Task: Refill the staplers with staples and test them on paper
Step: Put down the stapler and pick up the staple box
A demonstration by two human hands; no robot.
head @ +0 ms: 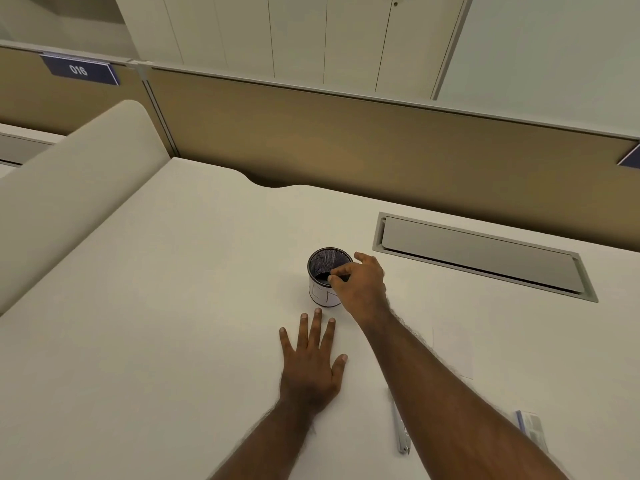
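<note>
A black mesh cup [322, 263] wrapped in white paper stands upright in the middle of the white desk [173, 306]. My right hand [362, 280] is over the cup's right rim, thumb and forefinger pinched together at the opening; whether they hold anything is not visible. My left hand [311, 362] lies flat on the desk just in front of the cup, fingers spread. A sheet of white paper [453, 351] lies to the right. A thin white stapler part [400, 429] lies beside my right forearm. A small box of staples [531, 424] sits at the near right.
A grey cable-hatch lid [481, 258] is set into the desk at the back right. A tan partition [346, 133] runs along the desk's far edge. A raised curved panel [76, 188] borders the left side. White cabinets [311, 36] stand behind.
</note>
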